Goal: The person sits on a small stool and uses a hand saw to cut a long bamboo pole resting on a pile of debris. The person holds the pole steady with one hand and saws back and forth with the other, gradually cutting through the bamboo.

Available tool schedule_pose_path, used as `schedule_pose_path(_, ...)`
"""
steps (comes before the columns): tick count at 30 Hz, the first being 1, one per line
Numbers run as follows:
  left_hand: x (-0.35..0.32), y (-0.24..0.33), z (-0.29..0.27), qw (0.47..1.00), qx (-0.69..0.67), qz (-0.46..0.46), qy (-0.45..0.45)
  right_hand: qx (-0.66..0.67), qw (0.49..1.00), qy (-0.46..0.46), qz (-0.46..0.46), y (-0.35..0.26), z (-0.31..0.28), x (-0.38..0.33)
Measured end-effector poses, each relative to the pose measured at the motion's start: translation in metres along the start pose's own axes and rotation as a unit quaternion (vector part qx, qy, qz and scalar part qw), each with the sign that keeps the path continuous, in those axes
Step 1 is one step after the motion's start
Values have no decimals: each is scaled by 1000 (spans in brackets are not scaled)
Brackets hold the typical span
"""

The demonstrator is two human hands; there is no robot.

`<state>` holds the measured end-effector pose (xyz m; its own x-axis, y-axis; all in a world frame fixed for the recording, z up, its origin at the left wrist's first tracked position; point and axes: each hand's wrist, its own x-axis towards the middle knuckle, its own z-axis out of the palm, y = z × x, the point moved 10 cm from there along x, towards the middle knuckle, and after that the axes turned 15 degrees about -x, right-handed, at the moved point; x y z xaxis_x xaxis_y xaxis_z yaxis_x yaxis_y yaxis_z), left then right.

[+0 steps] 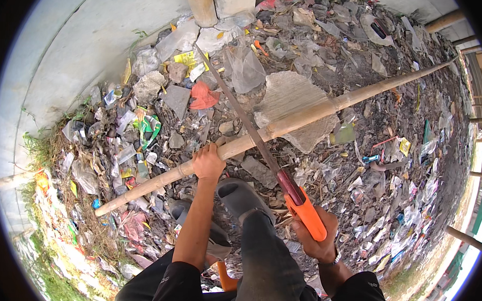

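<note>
A long bamboo pole (301,117) runs slantwise over the littered ground, across a flat stone slab (292,93). My left hand (208,162) is closed round the pole, just left of a saw. My right hand (319,241) grips the orange handle of this handsaw (307,212). Its long, dark, tapering blade crosses over the pole, the tip pointing up and left toward the wall. Whether the teeth touch or bite into the bamboo, I cannot tell. The fingers of my right hand are partly hidden behind the handle.
Plastic scraps, stones and rubbish cover the ground. My feet, in dark clogs (245,200), stand close to the pole. A pale wall (100,42) and a post (200,6) border the far left side. An orange curved object (226,278) shows by my leg.
</note>
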<state>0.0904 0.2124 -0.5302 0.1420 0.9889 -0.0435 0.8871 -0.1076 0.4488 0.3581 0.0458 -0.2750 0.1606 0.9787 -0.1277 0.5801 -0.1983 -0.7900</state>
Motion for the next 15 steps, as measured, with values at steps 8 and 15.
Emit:
schedule_pose_path(8, 18, -28, 33, 775, -291, -250, -502, -23, 999, 38, 6, 3, -1, 13)
schedule_pose_path(15, 76, -3, -37, 984, -38, -7, -172, -25, 998, 15, 58, 31, 12, 1)
